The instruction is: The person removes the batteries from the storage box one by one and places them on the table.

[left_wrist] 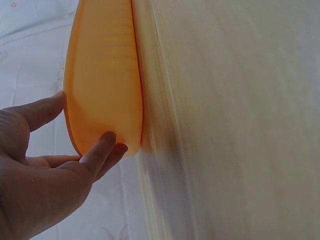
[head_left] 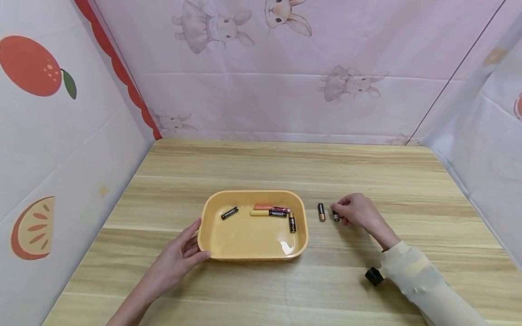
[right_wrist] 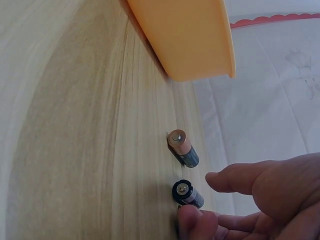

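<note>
A yellow plastic basin (head_left: 253, 246) stands on the table, with my left hand (head_left: 179, 258) holding its left end. In the left wrist view, thumb and fingertips touch the basin's rim and outer wall (left_wrist: 102, 75). To the right of the basin, my right hand (head_left: 359, 212) is at a dark battery (head_left: 336, 216) on the table. The right wrist view has that battery (right_wrist: 189, 194) between thumb and fingers, with a gap at the thumb. Beside it lies a black-and-copper battery (head_left: 321, 212), untouched.
Inside the basin are a black battery (head_left: 229, 213), a yellow-and-black one (head_left: 269, 213), an orange-and-dark-red one (head_left: 271, 208) and a black-and-copper one (head_left: 292, 223). A small black block (head_left: 374, 276) is at my right sleeve (head_left: 420, 276). Printed cloth (head_left: 261, 99) borders the wooden table (head_left: 285, 167).
</note>
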The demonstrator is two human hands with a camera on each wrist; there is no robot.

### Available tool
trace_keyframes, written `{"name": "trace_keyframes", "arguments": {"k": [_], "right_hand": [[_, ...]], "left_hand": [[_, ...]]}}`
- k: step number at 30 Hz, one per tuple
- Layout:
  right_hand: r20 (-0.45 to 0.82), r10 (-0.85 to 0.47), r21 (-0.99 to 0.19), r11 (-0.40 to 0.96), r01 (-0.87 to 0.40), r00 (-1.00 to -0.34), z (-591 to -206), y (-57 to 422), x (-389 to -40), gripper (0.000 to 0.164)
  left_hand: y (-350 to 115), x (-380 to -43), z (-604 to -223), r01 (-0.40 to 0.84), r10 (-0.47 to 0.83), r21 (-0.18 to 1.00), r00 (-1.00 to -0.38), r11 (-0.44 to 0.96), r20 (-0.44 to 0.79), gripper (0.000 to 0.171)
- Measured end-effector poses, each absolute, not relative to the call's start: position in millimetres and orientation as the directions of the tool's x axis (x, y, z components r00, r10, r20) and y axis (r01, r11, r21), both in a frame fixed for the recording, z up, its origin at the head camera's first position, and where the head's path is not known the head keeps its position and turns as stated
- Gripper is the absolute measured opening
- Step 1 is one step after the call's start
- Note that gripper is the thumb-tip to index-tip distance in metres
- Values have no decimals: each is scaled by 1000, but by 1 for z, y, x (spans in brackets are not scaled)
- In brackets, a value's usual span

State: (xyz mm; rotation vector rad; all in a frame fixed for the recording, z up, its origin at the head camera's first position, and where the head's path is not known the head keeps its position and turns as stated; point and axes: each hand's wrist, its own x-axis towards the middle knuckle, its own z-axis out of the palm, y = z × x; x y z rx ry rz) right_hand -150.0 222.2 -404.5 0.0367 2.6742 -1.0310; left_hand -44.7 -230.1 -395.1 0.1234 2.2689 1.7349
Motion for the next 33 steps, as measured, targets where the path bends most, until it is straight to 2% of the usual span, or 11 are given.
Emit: {"name": "trace_keyframes", "arguments": {"k": [12, 19, 23, 27, 33], "right_hand": [[-236, -87, -638, 765, 87, -968, -403, 227, -150, 39], [-225, -92, -616, 785, 68, -970, -397, 230, -150, 36], [-194, -115, -632, 774, 35, -974, -381, 227, -149, 39], [-149, -145, -695, 719, -1, -978, -360, 218, -150, 40], [-13, -254, -738, 655, -162, -967, -330, 191, -153, 32]], "left_hand": [[-232, -46, -398, -88, 248, 960, -956, 267, -157, 85], [-233, -45, -396, -74, 263, 962, -954, 264, -146, 85], [-232, -45, -396, -81, 260, 963, -954, 258, -150, 85], [-232, -45, -396, -84, 259, 962, -954, 258, -153, 85], [-231, -44, -395, -92, 252, 960, -954, 263, -161, 85]]}}
